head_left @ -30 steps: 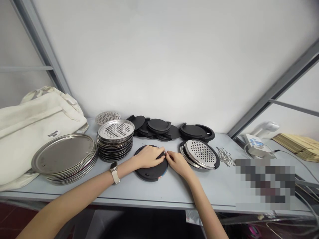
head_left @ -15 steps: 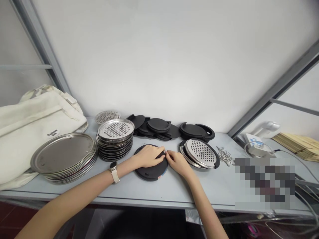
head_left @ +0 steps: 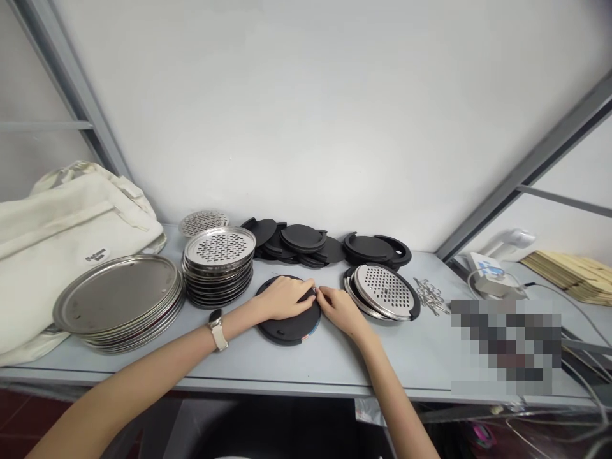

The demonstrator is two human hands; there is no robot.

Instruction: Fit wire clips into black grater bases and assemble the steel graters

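A black round disc [head_left: 287,329], with a small knob and a coloured label on its near side, lies flat on the table in front of me. My left hand [head_left: 285,298] is laid over its top, fingers curled toward the right edge, gripping it. Right at that edge, my right hand [head_left: 337,308] pinches with thumb and forefinger, its fingertips meeting those of the left. A tiny shiny bit shows between the fingertips; its kind is hidden. Beside the right hand sit perforated metal grater discs [head_left: 385,292] on a black holder. Farther right lies a pile of small wire clips [head_left: 431,296].
Left of my hands stand a stack of perforated metal discs [head_left: 220,247] and a stack of round metal trays [head_left: 119,293]. Black round parts [head_left: 303,237] and black ring holders [head_left: 370,247] lie along the wall. A cream bag [head_left: 62,236] fills the far left; wooden boards [head_left: 564,274] lie far right.
Both hands keep nearly the same place on the black disc, fingertips still together at its right edge. The whole view has shifted slightly.
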